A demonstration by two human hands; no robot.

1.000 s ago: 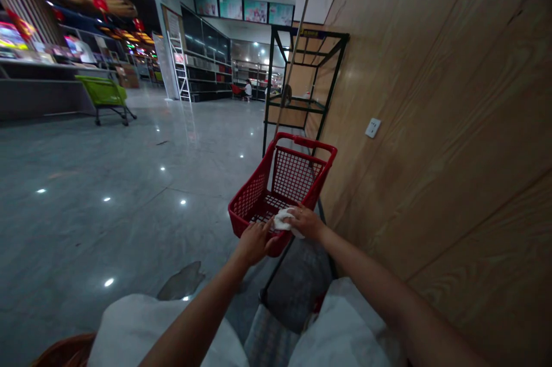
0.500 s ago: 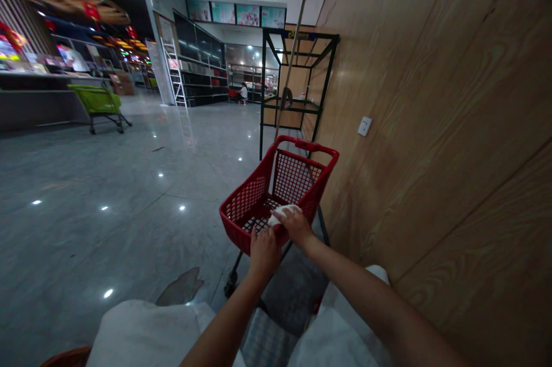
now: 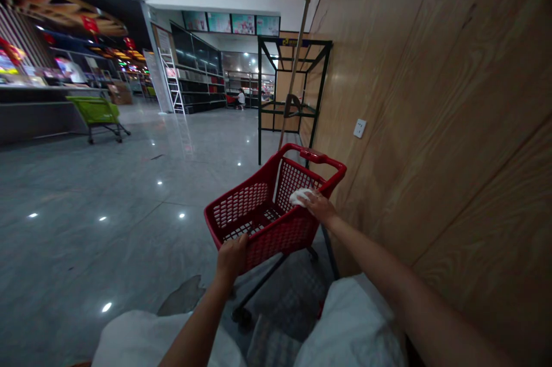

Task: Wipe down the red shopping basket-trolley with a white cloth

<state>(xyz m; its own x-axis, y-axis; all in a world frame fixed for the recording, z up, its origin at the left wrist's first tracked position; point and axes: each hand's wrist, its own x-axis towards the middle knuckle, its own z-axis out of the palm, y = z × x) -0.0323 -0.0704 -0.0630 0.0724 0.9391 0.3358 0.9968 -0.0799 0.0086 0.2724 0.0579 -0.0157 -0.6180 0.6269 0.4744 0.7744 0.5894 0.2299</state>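
A red plastic shopping cart [image 3: 276,243] with a lattice basket stands right in front of me, turned so that its near long side faces me. My left hand [image 3: 233,255] is closed over the basket's rim at the near left corner. Farther right, my right hand [image 3: 321,207] grips a white cloth [image 3: 301,197] against the same side's rim, closer to the handle [image 3: 314,156]. The cloth hangs partly over the inside of the basket. Nothing lies on the part of the basket floor that I can see.
A wood-panelled wall [image 3: 414,142] with a socket [image 3: 359,127] runs close on the right. Behind the cart are a long pole [image 3: 297,53] and a dark metal frame rack [image 3: 259,102]. A green cart [image 3: 97,113] stands far left; two people are in the distance.
The red cart has swung round, showing its side. My left hand has shifted left with its rim, while my right hand and the cloth have moved right and farther away, toward the handle.
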